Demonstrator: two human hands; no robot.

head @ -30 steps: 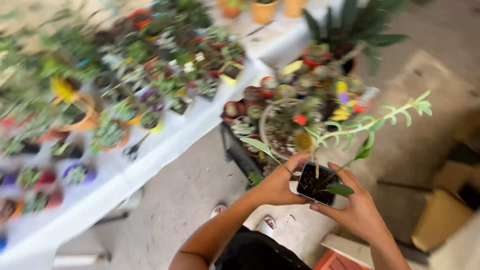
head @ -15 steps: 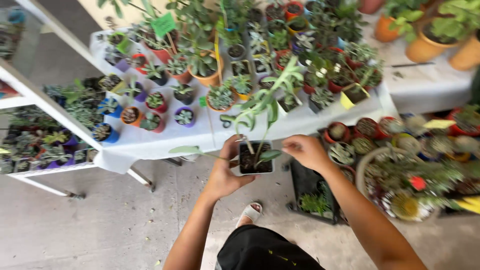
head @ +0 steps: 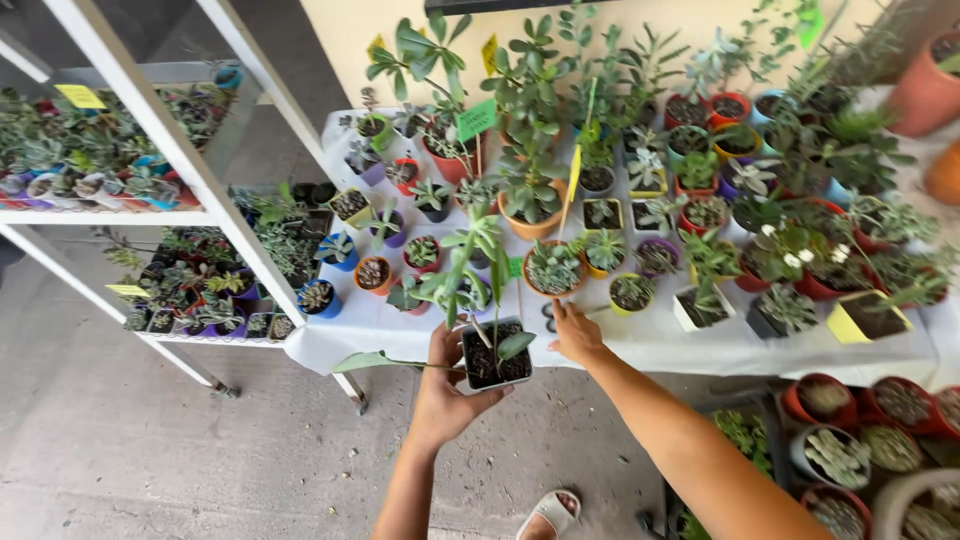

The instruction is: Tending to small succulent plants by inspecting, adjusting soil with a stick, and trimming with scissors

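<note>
Head view: our left hand [head: 447, 388] cups a square black pot [head: 493, 353] at the white table's [head: 640, 340] front edge; its leafy stem [head: 478, 262] stands upright, tilting slightly away; right hand [head: 577, 334] spread, fingertips on the tablecloth.

**Left hand closed, right hand reaching**

Both bare forearms rise from the bottom of the view. The left hand [head: 452, 385] sits at centre, palm up and forward, fingers curled in a cupping grasp, thumb up along the near side. The right hand [head: 577, 335] stretches further forward on a long, slanting forearm, palm down, fingers extended together and pointing ahead, holding nothing.
</note>
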